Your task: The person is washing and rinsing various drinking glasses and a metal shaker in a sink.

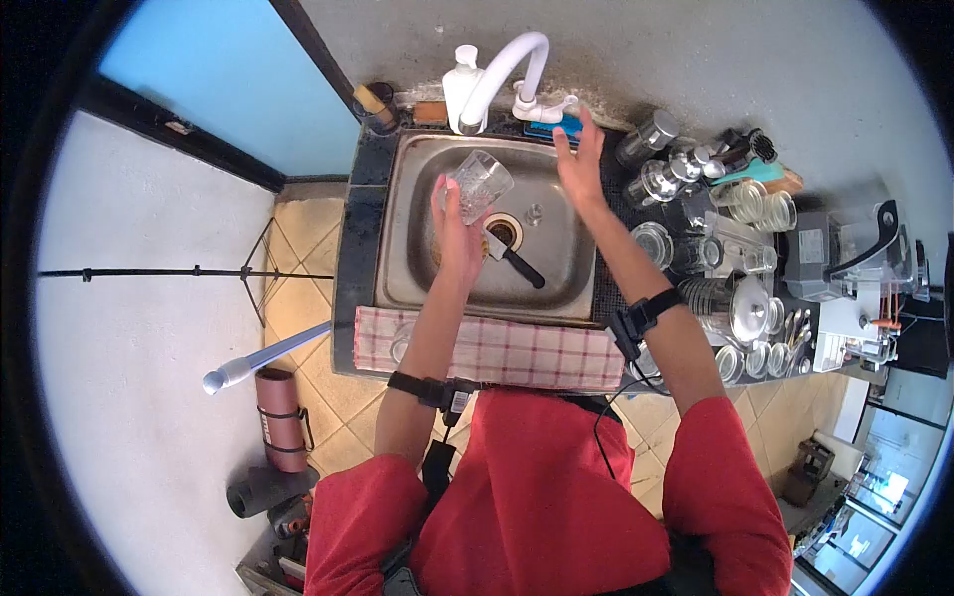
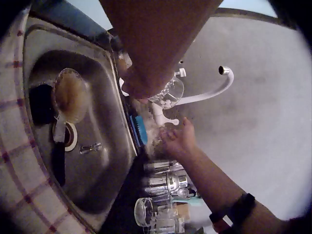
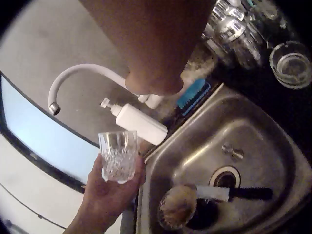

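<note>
My left hand (image 1: 460, 233) holds a clear cut-glass tumbler (image 1: 484, 182) over the left part of the sink, under the spout of the white faucet (image 1: 542, 60). Thumb and fingers wrap the tumbler's sides in the right wrist view, its mouth facing up there. The right hand (image 1: 584, 169) is raised at the back of the sink with fingers spread, fingertips right at the faucet's lever (image 2: 170, 121). Nothing shows in its grasp. No water stream is visible from the spout.
The steel sink (image 1: 397, 238) contains a black-handled knife (image 1: 524, 269), a round pale-brown object (image 3: 178, 207) and a small shiny piece (image 3: 233, 151). Behind stand a white pump bottle (image 1: 462, 89) and a blue brush (image 3: 193, 93). Glassware (image 1: 740, 199) crowds the right; a checked cloth (image 1: 537, 353) lies in front.
</note>
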The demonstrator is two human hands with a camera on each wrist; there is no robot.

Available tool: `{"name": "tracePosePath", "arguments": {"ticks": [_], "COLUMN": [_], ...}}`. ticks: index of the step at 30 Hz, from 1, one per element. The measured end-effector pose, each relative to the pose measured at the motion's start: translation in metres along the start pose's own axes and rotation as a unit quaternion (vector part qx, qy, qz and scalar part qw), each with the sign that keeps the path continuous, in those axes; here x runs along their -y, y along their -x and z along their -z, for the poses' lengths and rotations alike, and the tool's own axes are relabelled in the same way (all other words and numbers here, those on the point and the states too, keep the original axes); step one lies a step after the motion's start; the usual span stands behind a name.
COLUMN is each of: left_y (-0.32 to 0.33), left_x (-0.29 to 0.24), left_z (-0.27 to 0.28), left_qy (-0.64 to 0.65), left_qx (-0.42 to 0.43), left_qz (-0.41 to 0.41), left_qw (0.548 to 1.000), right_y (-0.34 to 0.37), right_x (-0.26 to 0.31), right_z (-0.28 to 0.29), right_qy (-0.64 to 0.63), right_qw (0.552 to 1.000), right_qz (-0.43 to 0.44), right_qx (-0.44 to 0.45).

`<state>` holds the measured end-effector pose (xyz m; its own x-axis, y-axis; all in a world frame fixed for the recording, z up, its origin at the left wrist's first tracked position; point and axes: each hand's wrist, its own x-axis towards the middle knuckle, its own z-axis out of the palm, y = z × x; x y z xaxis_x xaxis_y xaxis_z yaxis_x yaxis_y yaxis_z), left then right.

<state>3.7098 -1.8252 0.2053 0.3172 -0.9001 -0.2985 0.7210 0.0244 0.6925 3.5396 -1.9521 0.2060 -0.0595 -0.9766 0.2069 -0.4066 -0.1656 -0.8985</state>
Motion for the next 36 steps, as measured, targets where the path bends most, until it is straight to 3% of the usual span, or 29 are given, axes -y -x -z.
{"name": "tracePosePath", "arguments": {"ticks": [1,4,11,17,19,20,22,23,25,29,32,36], "left_y": [-0.002,-0.01,-0.013,-0.017,-0.02,-0.022,-0.022,-0.023,-0.026,-0.026,-0.024,-0.017], "left_x": [-0.003,-0.007,-0.008,-0.006,-0.006,-0.006,-0.007,-0.009,-0.007,-0.012,-0.015,-0.024], "left_z": [-0.003,-0.004,-0.011,-0.017,-0.017,-0.016,-0.016,-0.016,-0.011,-0.003,0.006,0.016], "left_qy": [-0.006,-0.018,-0.052,-0.057,-0.057,-0.058,-0.062,-0.068,-0.075,-0.113,-0.097,-0.097], "left_qx": [-0.006,-0.017,0.005,0.004,0.001,-0.002,-0.004,-0.002,0.003,-0.014,-0.023,-0.042], "left_qz": [-0.005,-0.008,-0.018,-0.017,-0.014,-0.01,-0.007,-0.003,-0.011,-0.031,-0.048,-0.032], "left_qw": [1.0,1.0,0.998,0.998,0.998,0.998,0.998,0.998,0.997,0.993,0.994,0.994], "right_y": [-0.011,-0.031,-0.044,-0.011,0.001,0.006,0.02,0.027,0.041,0.051,0.052,0.057], "right_x": [-0.001,0.003,-0.005,0.009,0.015,0.018,0.017,0.017,0.026,0.048,0.063,0.049], "right_z": [0.002,0.005,0.021,0.024,0.018,0.014,0.004,-0.003,-0.02,-0.029,-0.028,-0.038], "right_qy": [0.118,0.194,0.192,0.205,0.206,0.206,0.177,0.177,-0.021,-0.029,-0.063,-0.039], "right_qw": [0.989,0.975,0.97,0.961,0.957,0.957,0.95,0.95,0.967,0.959,0.947,0.935], "right_qz": [0.091,0.098,0.129,0.181,0.199,0.2,0.236,0.237,0.096,0.076,-0.007,-0.018], "right_qx": [-0.026,0.037,0.074,0.045,-0.039,-0.037,0.098,0.1,0.235,0.272,0.315,0.352]}}
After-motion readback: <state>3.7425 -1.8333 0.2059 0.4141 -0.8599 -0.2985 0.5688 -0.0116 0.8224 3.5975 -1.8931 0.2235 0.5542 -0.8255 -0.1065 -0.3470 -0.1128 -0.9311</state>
